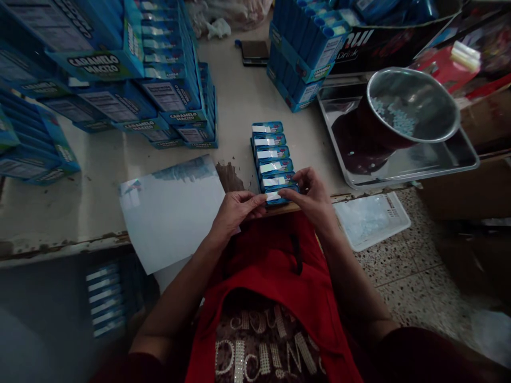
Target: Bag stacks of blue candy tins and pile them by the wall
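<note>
A row of several small blue candy boxes (272, 153) stands near the table's front edge, each with a white sticker across its top. My left hand (235, 213) pinches the left end of the white sticker (273, 196) on the nearest box. From the other side, my right hand (316, 199) is closed at the right end of that sticker, thumb on top and fingers curled by the box. Beside my left forearm lies a white sheet (175, 213) with a shiny, partly peeled-looking upper edge, overhanging the table edge.
Stacked display boxes of candy (99, 64) fill the left, and more (305, 53) stand at the back. At right, a metal bowl (435, 127) with pale blue candies stands on a metal tray (411, 173). Below is a white plastic basket (401, 210). A dark flat object (254, 52) lies behind.
</note>
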Tool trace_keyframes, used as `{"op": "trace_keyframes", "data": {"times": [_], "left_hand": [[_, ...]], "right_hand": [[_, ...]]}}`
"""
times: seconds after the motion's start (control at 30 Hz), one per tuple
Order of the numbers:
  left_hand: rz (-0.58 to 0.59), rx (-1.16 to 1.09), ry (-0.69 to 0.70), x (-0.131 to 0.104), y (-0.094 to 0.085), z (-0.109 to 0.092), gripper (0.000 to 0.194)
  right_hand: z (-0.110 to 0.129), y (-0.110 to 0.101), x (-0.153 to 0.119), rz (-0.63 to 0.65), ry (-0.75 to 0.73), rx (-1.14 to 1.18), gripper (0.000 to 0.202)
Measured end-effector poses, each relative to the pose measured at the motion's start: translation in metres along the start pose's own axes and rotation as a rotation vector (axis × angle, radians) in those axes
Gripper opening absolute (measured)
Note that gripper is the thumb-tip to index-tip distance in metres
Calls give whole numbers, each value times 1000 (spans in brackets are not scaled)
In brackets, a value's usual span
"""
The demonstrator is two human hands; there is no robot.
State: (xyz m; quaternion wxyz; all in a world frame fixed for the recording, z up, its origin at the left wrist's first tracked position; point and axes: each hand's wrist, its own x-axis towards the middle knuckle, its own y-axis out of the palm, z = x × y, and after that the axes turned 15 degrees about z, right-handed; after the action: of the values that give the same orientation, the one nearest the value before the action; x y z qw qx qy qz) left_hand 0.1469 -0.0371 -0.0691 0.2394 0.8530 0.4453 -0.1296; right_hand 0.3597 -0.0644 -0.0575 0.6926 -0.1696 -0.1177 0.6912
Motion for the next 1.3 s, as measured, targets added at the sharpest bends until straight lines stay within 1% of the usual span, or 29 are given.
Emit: {"op": "trace_keyframes", "data": {"times": [0.07,0.13,0.23,0.33,0.43,0.57,0.63,0.7,0.77,0.8,0.87,0.9,0.97,1.0,1.07,1.13,1.2,1.23,1.3], "left_hand": [[-4,-15,-17,1,-1,1,58],[-17,-15,-34,2,-2,4,58],[-34,-17,-79,5,-6,10,59],[-12,-25,-102,10,-7,16,59],[-15,12,-67,16,-7,19,56],[-16,32,-25,21,-7,23,52],[-28,26,-2,21,-10,25,48],[-63,26,23,19,-14,27,46],[-162,24,69,17,-16,28,51],[-228,22,115,16,-16,28,55],[-334,31,253,16,-11,27,66],[-362,51,329,18,-6,26,73],[-363,127,429,26,10,23,82],[-355,169,446,31,19,21,84],[-332,208,437,41,36,18,80],[-292,177,424,49,47,17,72],[-273,126,427,55,50,17,65],[-289,114,427,57,48,16,63],[-374,135,428,62,39,13,58]], "right_hand": [[-8,1,2,64,27,180,47],[-11,3,2,49,24,242,49],[-13,5,1,34,21,251,50],[-13,6,1,45,6,262,50],[-15,7,0,48,-15,268,50],[-20,8,-2,50,-8,287,53],[-25,5,-3,87,-12,281,56],[-31,-1,-3,162,2,316,59],[-38,-8,-1,199,45,396,60],[-42,-10,2,183,60,431,61],[-47,-10,12,116,40,460,67],[-49,-7,18,96,7,460,72],[-49,3,31,128,-65,480,82],[-47,9,37,166,-88,505,85],[-41,21,45,223,-100,571,85],[-33,29,47,231,-88,623,80],[-27,33,47,211,-70,637,78],[-24,35,46,201,-63,631,78],[-23,38,50,175,-60,605,80]]}}
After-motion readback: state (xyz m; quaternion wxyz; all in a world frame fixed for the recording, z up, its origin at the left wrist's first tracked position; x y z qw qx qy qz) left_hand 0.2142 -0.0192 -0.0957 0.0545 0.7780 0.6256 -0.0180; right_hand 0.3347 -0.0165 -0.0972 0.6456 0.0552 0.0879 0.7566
